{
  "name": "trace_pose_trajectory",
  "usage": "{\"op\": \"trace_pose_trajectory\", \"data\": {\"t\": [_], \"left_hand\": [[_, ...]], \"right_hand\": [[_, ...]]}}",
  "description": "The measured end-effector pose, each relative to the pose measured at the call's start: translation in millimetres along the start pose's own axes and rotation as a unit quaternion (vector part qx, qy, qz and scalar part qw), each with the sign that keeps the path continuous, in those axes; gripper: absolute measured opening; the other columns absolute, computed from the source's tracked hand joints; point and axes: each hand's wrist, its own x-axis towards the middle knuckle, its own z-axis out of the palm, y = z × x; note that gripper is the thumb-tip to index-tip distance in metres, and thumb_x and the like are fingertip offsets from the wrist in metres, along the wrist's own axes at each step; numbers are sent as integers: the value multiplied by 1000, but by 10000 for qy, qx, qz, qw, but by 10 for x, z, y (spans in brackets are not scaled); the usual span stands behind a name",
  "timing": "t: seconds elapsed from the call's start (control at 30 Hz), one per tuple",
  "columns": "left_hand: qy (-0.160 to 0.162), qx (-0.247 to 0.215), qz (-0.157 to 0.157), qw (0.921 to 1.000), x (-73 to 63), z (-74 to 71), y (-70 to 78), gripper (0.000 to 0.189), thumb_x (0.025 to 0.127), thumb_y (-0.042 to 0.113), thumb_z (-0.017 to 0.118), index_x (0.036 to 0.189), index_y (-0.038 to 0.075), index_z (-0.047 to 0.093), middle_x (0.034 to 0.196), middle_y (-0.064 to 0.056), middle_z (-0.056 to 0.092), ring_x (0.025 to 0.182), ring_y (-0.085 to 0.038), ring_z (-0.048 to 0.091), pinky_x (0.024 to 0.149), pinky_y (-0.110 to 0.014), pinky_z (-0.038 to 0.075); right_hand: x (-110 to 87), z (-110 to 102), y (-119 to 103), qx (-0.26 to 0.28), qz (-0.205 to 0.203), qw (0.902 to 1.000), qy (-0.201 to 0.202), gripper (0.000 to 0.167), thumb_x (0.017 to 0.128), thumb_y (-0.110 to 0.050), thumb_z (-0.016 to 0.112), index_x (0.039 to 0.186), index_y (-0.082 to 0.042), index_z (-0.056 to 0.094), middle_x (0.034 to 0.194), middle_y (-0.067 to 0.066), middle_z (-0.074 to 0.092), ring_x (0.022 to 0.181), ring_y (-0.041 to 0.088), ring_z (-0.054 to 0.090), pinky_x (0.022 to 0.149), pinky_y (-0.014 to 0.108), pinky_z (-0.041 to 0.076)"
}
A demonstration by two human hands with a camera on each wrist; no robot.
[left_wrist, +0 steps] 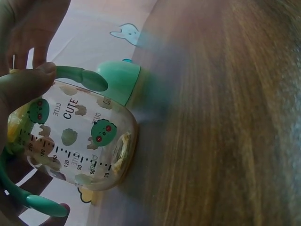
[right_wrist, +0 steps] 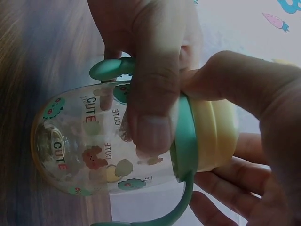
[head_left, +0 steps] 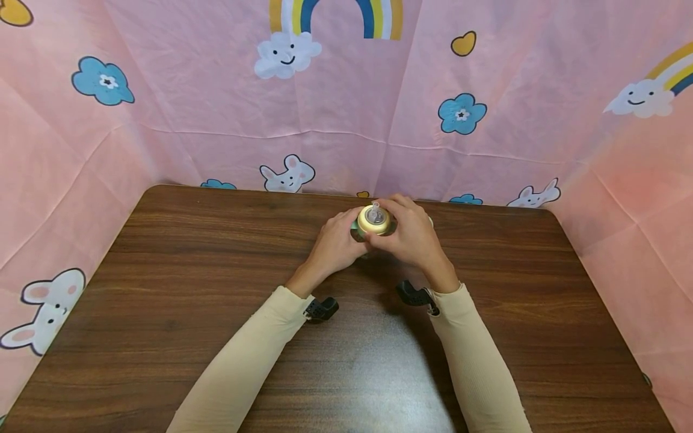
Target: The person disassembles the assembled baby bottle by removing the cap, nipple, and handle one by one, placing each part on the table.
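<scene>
A clear baby bottle with printed characters, measuring marks and green side handles stands upright between both hands. Around its body my left hand curls, the thumb lying across the clear wall just below the green ring. My right hand grips the yellow collar at the top, thumb on one side and fingers on the other. Within the collar, a clear straw spout points up. Much of the bottle's body is hidden by the hands in the head view.
Beyond the bottle, a green dome-shaped cap rests on the brown wooden table, mostly hidden behind the right hand in the head view. A pink printed cloth hangs along the table's back and sides. Black wrist cameras sit at both cuffs.
</scene>
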Motion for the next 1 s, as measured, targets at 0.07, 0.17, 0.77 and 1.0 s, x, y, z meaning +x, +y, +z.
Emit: {"op": "trace_pose_trajectory", "data": {"t": [0.07, 0.17, 0.77, 1.0], "left_hand": [[2, -1, -10, 10000, -1, 1, -1, 72, 91, 26, 90, 153, 2, 61, 140, -16, 71, 123, -36, 67, 106, -53, 53], [18, -11, -15, 10000, -4, 1, 0, 72, 91, 25, 90, 152, 2, 61, 140, -16, 71, 122, -36, 67, 105, -53, 53], [89, -7, 0, 10000, -13, 8, 2, 72, 90, 23, 91, 152, 1, 62, 140, -16, 72, 122, -36, 67, 105, -53, 53], [68, 6, -51, 10000, -19, 4, 9, 71, 91, 23, 90, 152, 1, 61, 140, -16, 72, 122, -36, 66, 106, -54, 53]], "right_hand": [[1, 1, 4, 20, -27, 10000, -2, 62, 83, -25, 93, 135, 4, 74, 124, 16, 73, 113, 35, 66, 93, 52, 57], [8, 4, 12, 53, -92, 9999, 0, 62, 84, -23, 93, 135, 5, 74, 125, 16, 73, 114, 35, 66, 94, 53, 57], [-3, -37, 4, 497, 201, 9981, -315, 78, 81, -21, 96, 150, -2, 65, 134, 15, 67, 114, 33, 63, 97, 53, 54], [-22, -10, 4, 451, 474, 9977, -183, 81, 79, -28, 102, 148, -5, 67, 125, 15, 58, 114, 34, 61, 96, 53, 54]]}}
